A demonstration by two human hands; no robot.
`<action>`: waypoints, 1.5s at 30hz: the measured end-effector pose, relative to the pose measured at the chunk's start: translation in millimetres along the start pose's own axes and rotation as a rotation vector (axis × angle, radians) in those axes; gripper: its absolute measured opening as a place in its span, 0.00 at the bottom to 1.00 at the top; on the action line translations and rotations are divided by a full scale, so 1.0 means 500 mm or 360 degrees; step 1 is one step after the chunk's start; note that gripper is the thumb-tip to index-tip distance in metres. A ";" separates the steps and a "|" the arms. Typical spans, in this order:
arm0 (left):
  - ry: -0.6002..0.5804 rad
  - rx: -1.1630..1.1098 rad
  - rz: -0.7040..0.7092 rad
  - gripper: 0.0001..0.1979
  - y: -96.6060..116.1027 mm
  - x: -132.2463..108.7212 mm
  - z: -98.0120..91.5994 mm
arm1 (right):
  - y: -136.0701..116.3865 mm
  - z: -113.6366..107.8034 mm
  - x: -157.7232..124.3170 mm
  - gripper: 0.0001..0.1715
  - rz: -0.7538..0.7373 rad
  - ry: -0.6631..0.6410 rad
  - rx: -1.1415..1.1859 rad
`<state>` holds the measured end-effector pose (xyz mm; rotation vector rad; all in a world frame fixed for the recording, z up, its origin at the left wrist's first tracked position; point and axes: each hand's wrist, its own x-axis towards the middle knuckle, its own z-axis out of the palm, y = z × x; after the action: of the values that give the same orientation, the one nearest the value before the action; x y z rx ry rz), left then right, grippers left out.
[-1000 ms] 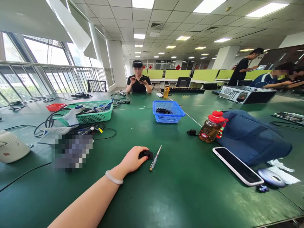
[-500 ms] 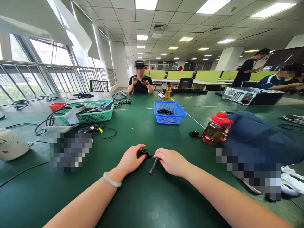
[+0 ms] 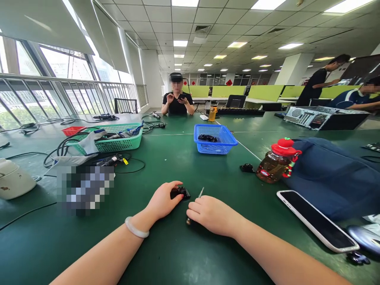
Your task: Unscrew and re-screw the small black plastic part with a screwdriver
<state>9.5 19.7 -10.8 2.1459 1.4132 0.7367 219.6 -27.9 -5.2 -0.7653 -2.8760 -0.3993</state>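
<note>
My left hand (image 3: pixel 162 200), with a pale bangle at the wrist, is closed around a small black plastic part (image 3: pixel 183 192) on the green table. Its thumb and fingers hold the part from the left, covering some of it. To the right, my right hand (image 3: pixel 209 213) is wrapped around a screwdriver (image 3: pixel 201 193). The thin metal tip sticks out beyond the fingers, pointing away from me. At the near end, the butt of the handle shows under the fingers; the rest is hidden. Tip and black part are apart.
Ahead stands a blue basket (image 3: pixel 215 149) with black parts inside. A green basket (image 3: pixel 124 145) and cables lie left. On the right are a black piece (image 3: pixel 246 168), a drink bottle (image 3: pixel 274 166), a blue bag (image 3: pixel 326 178) and a phone (image 3: pixel 317 221). A person (image 3: pixel 177 99) sits opposite.
My right hand has slid toward me along the screwdriver and closed around its handle, leaving the metal tip exposed. My left hand stays on the black part. The view has shifted slightly.
</note>
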 end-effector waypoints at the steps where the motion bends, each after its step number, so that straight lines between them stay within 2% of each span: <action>1: -0.0002 -0.0005 0.0006 0.19 0.000 0.000 0.000 | 0.000 -0.005 -0.004 0.10 -0.0005 0.0099 -0.0008; 5: -0.0036 -0.0009 0.0024 0.19 0.005 0.000 -0.002 | -0.006 -0.028 -0.019 0.07 0.0050 0.0637 0.0006; 7: -0.0048 0.0021 0.0056 0.17 0.008 0.000 -0.003 | -0.013 -0.036 -0.022 0.06 0.0067 0.0829 0.0065; 12: -0.0092 0.0112 0.0100 0.15 0.009 0.001 -0.006 | -0.034 -0.042 -0.016 0.04 0.0016 0.1009 0.0211; 15: -0.0102 0.0108 0.0061 0.16 0.006 0.001 -0.007 | -0.042 -0.033 -0.011 0.04 -0.0041 0.0986 0.0256; 22: -0.0129 0.0070 0.0091 0.16 0.005 0.002 -0.004 | -0.039 -0.012 -0.013 0.07 -0.0066 0.0784 0.0211; 29: -0.0146 0.0061 0.0090 0.16 0.005 0.004 -0.003 | -0.038 -0.018 -0.017 0.07 -0.0014 0.0868 0.0255; 34: -0.0157 0.0068 0.0091 0.17 0.005 0.003 -0.005 | -0.034 -0.009 -0.012 0.09 -0.0018 0.0745 0.0330; 38: -0.0181 0.0065 0.0112 0.16 0.007 0.002 -0.006 | -0.035 -0.012 -0.006 0.08 0.0070 0.0737 0.0443; 42: -0.0199 0.0042 0.0120 0.16 0.011 0.001 -0.006 | -0.034 -0.010 -0.004 0.17 0.0053 0.0778 0.0466; 45: -0.0204 0.0039 0.0117 0.15 0.013 0.001 -0.004 | -0.033 -0.005 -0.004 0.18 0.0085 0.0751 0.0438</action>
<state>12.8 18.0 -4.9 2.2318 1.2898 0.5997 213.1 -43.5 -6.8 -0.6013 -2.3962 -0.1449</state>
